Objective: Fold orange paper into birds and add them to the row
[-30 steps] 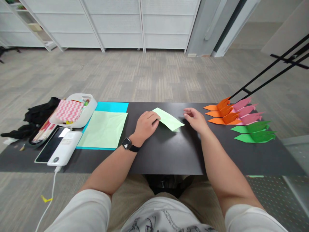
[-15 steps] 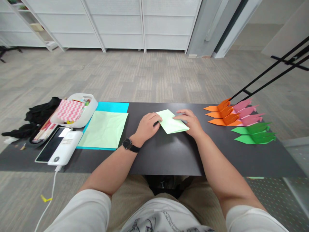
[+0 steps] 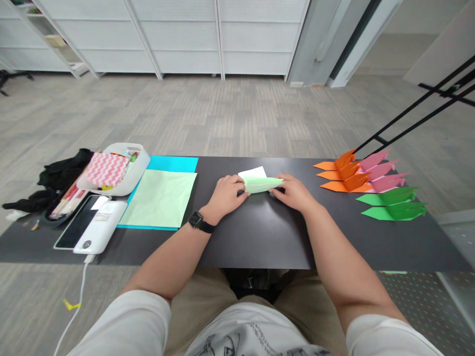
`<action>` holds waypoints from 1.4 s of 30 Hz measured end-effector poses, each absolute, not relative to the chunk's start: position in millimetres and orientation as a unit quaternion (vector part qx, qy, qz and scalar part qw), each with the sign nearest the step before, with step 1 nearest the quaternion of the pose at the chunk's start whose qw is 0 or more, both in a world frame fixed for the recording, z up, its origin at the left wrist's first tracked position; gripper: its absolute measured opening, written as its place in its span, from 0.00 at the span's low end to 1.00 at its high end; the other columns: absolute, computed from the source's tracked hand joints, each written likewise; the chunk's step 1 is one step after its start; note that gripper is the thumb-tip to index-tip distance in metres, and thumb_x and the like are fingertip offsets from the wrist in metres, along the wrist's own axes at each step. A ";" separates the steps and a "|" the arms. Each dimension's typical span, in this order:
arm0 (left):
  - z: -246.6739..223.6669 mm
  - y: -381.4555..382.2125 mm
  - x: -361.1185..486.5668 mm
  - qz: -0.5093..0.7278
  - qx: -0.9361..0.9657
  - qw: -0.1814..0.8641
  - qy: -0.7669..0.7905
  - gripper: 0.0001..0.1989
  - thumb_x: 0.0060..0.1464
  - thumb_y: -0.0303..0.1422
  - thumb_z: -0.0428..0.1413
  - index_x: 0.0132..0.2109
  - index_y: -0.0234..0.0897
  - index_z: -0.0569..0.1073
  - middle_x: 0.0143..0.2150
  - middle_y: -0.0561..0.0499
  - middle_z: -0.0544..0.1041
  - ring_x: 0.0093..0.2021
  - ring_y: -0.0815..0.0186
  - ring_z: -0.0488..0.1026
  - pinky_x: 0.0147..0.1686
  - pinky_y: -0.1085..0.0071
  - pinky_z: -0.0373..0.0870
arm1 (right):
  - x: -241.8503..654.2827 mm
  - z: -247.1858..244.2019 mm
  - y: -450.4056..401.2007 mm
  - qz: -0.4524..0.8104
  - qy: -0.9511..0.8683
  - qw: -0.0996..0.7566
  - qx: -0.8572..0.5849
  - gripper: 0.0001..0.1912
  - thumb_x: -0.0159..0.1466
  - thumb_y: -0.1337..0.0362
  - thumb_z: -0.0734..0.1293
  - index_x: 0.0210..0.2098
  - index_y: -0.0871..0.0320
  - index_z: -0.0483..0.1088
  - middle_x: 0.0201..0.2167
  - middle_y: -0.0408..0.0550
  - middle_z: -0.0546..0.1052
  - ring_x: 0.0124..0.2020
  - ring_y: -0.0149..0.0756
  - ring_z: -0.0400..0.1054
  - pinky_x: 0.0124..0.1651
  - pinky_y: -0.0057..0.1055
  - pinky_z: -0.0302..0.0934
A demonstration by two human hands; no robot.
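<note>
A light green sheet of folding paper [image 3: 262, 185] lies in front of me, its near flap lifted and folded upward. Behind the flap, part of the paper's white inner side shows. My left hand [image 3: 228, 193] pinches the left end of the paper between thumb and fingers. At the opposite end, my right hand [image 3: 291, 192] grips the right corner, thumb below and fingers on top. Both hands rest low, close to the dark table [image 3: 256, 237]. The fingertips partly cover the paper's two ends.
To the left lie light green sheets [image 3: 161, 198] over blue sheets [image 3: 174, 163]. Beyond them are a white basket [image 3: 143, 165], a white power bank [image 3: 100, 227] with a cable, and a phone [image 3: 76, 230]. Folded orange [image 3: 345, 184], pink [image 3: 384, 184] and green [image 3: 395, 212] paper birds stand at right.
The near part of the light green paper has been lifted and turned up, exposing white behind it. My right hand has moved slightly down and left and closed on the right corner.
</note>
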State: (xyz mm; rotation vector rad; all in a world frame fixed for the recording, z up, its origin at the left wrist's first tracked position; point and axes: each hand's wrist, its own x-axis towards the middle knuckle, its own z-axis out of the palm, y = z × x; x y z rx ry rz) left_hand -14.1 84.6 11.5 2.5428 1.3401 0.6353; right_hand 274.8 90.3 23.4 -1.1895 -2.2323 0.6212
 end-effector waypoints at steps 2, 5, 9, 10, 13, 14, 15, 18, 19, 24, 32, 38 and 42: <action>12.5 83.4 -14.0 0.213 0.858 0.114 0.453 0.11 0.65 0.43 0.64 0.39 0.41 0.84 0.51 0.47 0.79 0.50 0.55 0.73 0.55 0.53 0.70 | 274.9 25.9 89.1 0.251 -0.816 0.271 -0.445 0.08 0.67 0.58 0.70 0.40 0.48 0.83 0.41 0.50 0.83 0.47 0.50 0.75 0.56 0.47 0.66; 13.7 80.9 -13.0 0.206 0.868 0.130 0.433 0.13 0.64 0.44 0.64 0.36 0.42 0.85 0.52 0.45 0.78 0.53 0.53 0.73 0.58 0.50 0.69 | 278.4 27.7 88.4 0.279 -0.804 0.265 -0.454 0.08 0.67 0.57 0.70 0.38 0.49 0.83 0.38 0.48 0.83 0.39 0.46 0.74 0.50 0.42 0.65; 14.9 76.6 -10.7 0.188 0.884 0.151 0.400 0.13 0.63 0.44 0.65 0.34 0.42 0.85 0.50 0.45 0.77 0.54 0.52 0.73 0.66 0.45 0.65 | 286.0 25.4 89.5 0.315 -0.796 0.235 -0.460 0.09 0.66 0.55 0.71 0.35 0.50 0.82 0.33 0.46 0.82 0.34 0.43 0.72 0.44 0.38 0.63; 16.0 75.7 -10.1 0.189 0.884 0.157 0.399 0.13 0.63 0.45 0.65 0.34 0.42 0.85 0.50 0.45 0.77 0.55 0.52 0.73 0.68 0.43 0.63 | 287.3 24.8 89.8 0.324 -0.792 0.232 -0.463 0.09 0.66 0.55 0.71 0.34 0.50 0.82 0.32 0.45 0.82 0.33 0.43 0.72 0.43 0.38 0.63; 23.1 73.6 -9.1 0.227 0.864 0.174 0.415 0.14 0.64 0.47 0.64 0.42 0.41 0.84 0.53 0.45 0.79 0.55 0.52 0.75 0.67 0.45 0.65 | 288.7 24.8 89.9 0.349 -0.783 0.223 -0.464 0.08 0.64 0.55 0.72 0.33 0.49 0.82 0.34 0.45 0.84 0.36 0.45 0.74 0.45 0.39 0.64; 26.6 73.1 -9.0 0.251 0.852 0.181 0.421 0.14 0.64 0.46 0.63 0.45 0.41 0.83 0.54 0.45 0.79 0.54 0.53 0.76 0.64 0.48 0.68 | 288.1 25.3 89.5 0.358 -0.782 0.219 -0.461 0.07 0.64 0.55 0.72 0.33 0.49 0.82 0.35 0.45 0.84 0.37 0.46 0.75 0.46 0.39 0.65; 30.3 72.6 -9.0 0.278 0.841 0.189 0.423 0.14 0.65 0.46 0.63 0.48 0.40 0.81 0.53 0.45 0.80 0.53 0.54 0.76 0.62 0.51 0.71 | 287.1 25.9 88.9 0.368 -0.781 0.213 -0.457 0.07 0.63 0.55 0.73 0.33 0.48 0.82 0.36 0.45 0.85 0.38 0.46 0.76 0.47 0.40 0.65; 39.3 70.7 -9.0 0.344 0.818 0.219 0.406 0.12 0.66 0.41 0.61 0.50 0.40 0.78 0.49 0.46 0.81 0.50 0.57 0.78 0.56 0.57 0.74 | 282.2 27.1 86.2 0.388 -0.780 0.205 -0.446 0.05 0.61 0.56 0.75 0.33 0.48 0.82 0.35 0.45 0.85 0.38 0.46 0.76 0.46 0.39 0.66; 40.6 70.2 -9.0 0.356 0.813 0.229 0.401 0.10 0.66 0.40 0.60 0.50 0.40 0.77 0.48 0.47 0.82 0.49 0.58 0.79 0.55 0.59 0.75 | 280.4 27.0 85.3 0.391 -0.780 0.204 -0.444 0.05 0.60 0.56 0.76 0.33 0.48 0.82 0.35 0.45 0.84 0.37 0.46 0.76 0.46 0.39 0.66; 33.7 73.1 -10.6 0.356 0.780 0.232 0.460 0.18 0.64 0.31 0.56 0.60 0.41 0.74 0.42 0.51 0.81 0.41 0.61 0.79 0.48 0.63 0.75 | 275.9 20.8 83.7 0.400 -0.762 0.216 -0.462 0.09 0.64 0.54 0.73 0.40 0.50 0.79 0.30 0.41 0.80 0.31 0.38 0.71 0.40 0.34 0.63; 26.3 77.0 -10.6 0.257 0.807 0.276 0.455 0.10 0.61 0.32 0.59 0.49 0.42 0.79 0.34 0.54 0.82 0.34 0.63 0.79 0.40 0.66 0.73 | 276.8 11.9 90.2 0.331 -0.736 0.274 -0.523 0.12 0.65 0.57 0.71 0.47 0.47 0.80 0.36 0.45 0.81 0.34 0.40 0.71 0.44 0.40 0.66; 28.2 78.3 -11.6 0.257 0.807 0.274 0.455 0.07 0.66 0.38 0.59 0.47 0.43 0.80 0.35 0.54 0.83 0.36 0.63 0.80 0.41 0.66 0.74 | 272.3 13.9 91.8 0.261 -0.781 0.256 -0.506 0.11 0.68 0.63 0.67 0.43 0.48 0.82 0.41 0.49 0.82 0.42 0.46 0.74 0.50 0.44 0.66; 24.6 81.4 -12.4 0.257 0.788 0.287 0.480 0.04 0.62 0.33 0.63 0.44 0.42 0.77 0.36 0.54 0.84 0.37 0.62 0.82 0.41 0.65 0.76 | 268.1 12.1 91.1 0.254 -0.796 0.255 -0.486 0.13 0.69 0.65 0.66 0.44 0.47 0.82 0.43 0.50 0.82 0.45 0.47 0.75 0.52 0.45 0.67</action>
